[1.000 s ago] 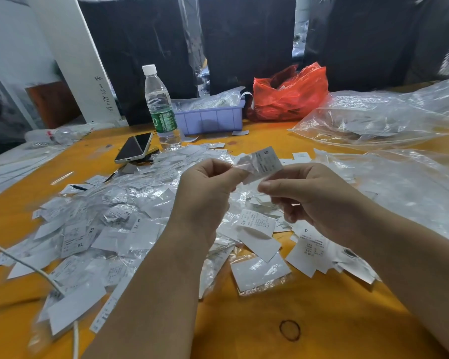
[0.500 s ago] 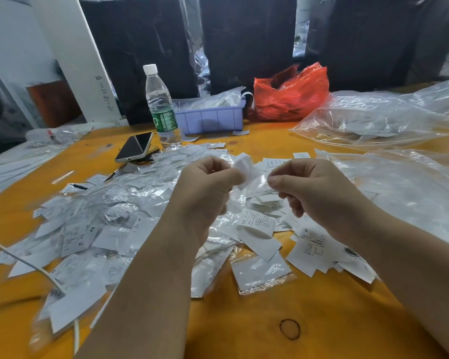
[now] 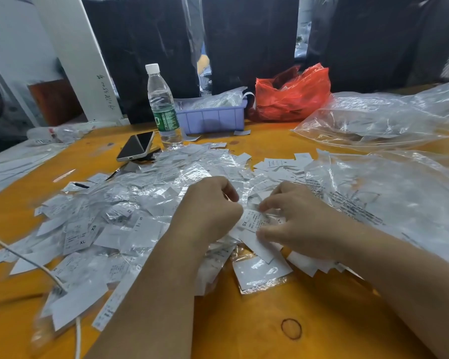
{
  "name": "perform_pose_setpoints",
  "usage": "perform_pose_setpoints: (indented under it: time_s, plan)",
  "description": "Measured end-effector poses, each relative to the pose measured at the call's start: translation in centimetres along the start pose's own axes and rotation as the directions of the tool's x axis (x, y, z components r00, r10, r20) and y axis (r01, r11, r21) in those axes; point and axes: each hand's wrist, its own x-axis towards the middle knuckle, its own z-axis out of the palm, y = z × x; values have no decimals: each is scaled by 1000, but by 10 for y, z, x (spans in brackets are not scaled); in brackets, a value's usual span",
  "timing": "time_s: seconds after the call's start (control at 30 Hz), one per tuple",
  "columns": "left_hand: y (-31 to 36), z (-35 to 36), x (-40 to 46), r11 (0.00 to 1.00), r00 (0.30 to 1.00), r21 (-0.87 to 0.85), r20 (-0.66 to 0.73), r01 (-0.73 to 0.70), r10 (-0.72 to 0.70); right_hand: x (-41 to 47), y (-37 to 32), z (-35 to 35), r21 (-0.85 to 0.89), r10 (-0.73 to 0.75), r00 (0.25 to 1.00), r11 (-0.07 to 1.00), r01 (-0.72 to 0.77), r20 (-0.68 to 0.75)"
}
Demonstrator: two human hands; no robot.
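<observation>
1. Head view. The right hand (image 3: 296,224) is low over the heap. Its forefinger and thumb are curled onto a white size label (image 3: 254,221) marked XS, one at the upper edge and one at the lower. It reads as a pinch.
2. The left hand (image 3: 208,211) is curled into a loose fist, with its thumb side touching the same label's left edge. Whether it grips anything cannot be told; the fingertips are hidden.
3. The label lies on top of the label pile (image 3: 145,203), a mix of loose tags and small crinkled clear sleeves spread across the orange desk (image 3: 244,320), between the two hands.
4. Just below the hands lies one sleeved label (image 3: 259,270), flat on bare desk and apart from the heap's main body.
5. Judged step: picking a single tag out of the pile, probably to read its size and sort or sleeve it. The lift has not begun.
6. The next move calls for a fine two-finger lift of that one tag. The neighbours overlap it and the film is slick, so extras may drag along. The left hand is placed to hold them down.
7. Further out:
   - A phone (image 3: 135,146) and a water bottle (image 3: 162,107) are at the far left of the pile.
   - A lilac tray (image 3: 210,117) and a red bag (image 3: 293,92) are behind them.
   - Large clear bags (image 3: 399,198) are on the right.
   - A white cable (image 3: 24,257) crosses the near-left corner.
</observation>
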Motion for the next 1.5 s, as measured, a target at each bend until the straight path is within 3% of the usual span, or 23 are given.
perform_pose_setpoints:
  time_s: [0.1,0.2,0.3,0.4,0.5,0.63,0.77,0.83,0.9,1.07,1.2,1.3,1.5]
  plan:
    - [5,-1,-2,997,999,-66,-12,-36,35,-1,0,1,6,-17,1000,1000,17,7]
    - [8,-2,-4,996,996,-68,-64,-60,56,-2,-4,-3,73,-53,996,996,58,-74]
    - [9,-3,-4,990,995,-117,-58,-84,78,-4,-6,-11,255,-61,978,960,113,-201]
    - [13,-3,-3,951,992,-285,-21,-121,120,-7,-9,-19,452,-23,967,881,139,-253]
    - [15,-2,-3,912,987,-391,49,-122,153,-5,-9,-19,548,-2,964,822,153,-266]
    - [14,-2,-2,896,995,-437,23,-79,99,-4,-7,-19,679,71,961,721,135,-266]
    - [16,-3,-3,785,993,-619,108,27,51,-7,-10,-21,735,86,977,672,88,-195]
    - [20,-1,-6,709,992,-705,100,14,80,-11,-14,-22,665,27,977,737,122,-210]
    - [24,2,-8,669,994,-743,57,-20,93,-16,-18,-24,479,-32,959,861,169,-281]
    - [27,17,-14,798,970,-553,-108,-242,220,-30,-16,-42,81,-55,943,993,86,-330]
    - [33,29,-21,815,954,-512,-29,-271,299,-46,3,-52,-271,36,881,945,-183,-472]
    - [37,38,-28,823,938,-494,38,-281,344,-59,12,-48,-323,152,887,893,-313,-437]
    - [40,43,-34,853,914,-426,127,-301,386,-70,15,-36,-383,239,905,846,-372,-352]
